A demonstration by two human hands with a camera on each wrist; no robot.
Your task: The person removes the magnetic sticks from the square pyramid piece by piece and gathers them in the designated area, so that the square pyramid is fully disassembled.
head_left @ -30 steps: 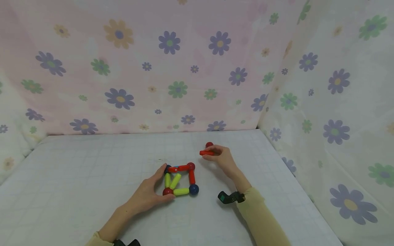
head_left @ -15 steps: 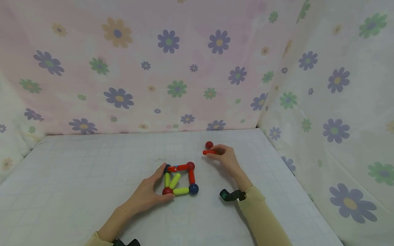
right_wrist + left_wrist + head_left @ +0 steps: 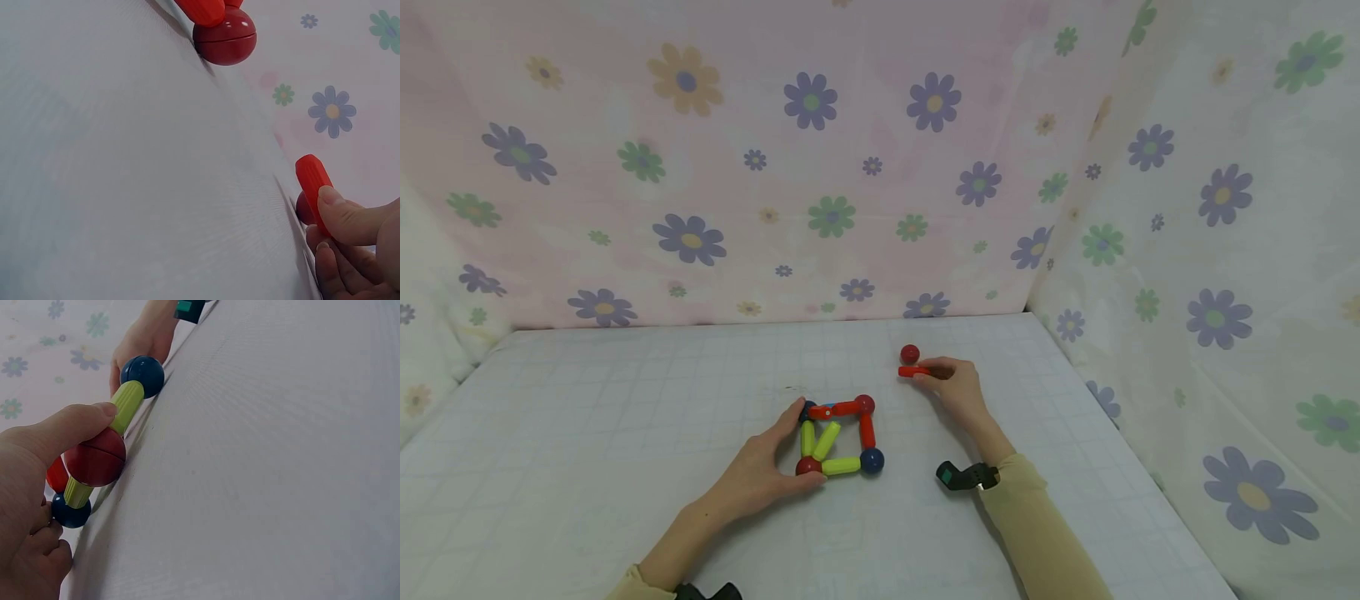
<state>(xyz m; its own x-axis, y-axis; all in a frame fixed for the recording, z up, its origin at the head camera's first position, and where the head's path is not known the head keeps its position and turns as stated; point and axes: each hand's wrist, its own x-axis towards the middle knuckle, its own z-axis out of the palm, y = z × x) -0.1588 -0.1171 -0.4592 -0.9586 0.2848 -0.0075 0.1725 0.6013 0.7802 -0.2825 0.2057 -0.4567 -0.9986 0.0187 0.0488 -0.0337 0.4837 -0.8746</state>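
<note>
The right hand (image 3: pixel 953 387) is drifting rightward, pinching a red rod (image 3: pixel 912 372) near a red ball (image 3: pixel 910 354) — keeping the rod apart from the frame (image 3: pixel 827 441) the left hand (image 3: pixel 760 473) is gripping.

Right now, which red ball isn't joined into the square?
The farthest red ball, by the red stick in the right hand. The far-right corner ball and near-left corner ball both join sticks of the square.
</note>
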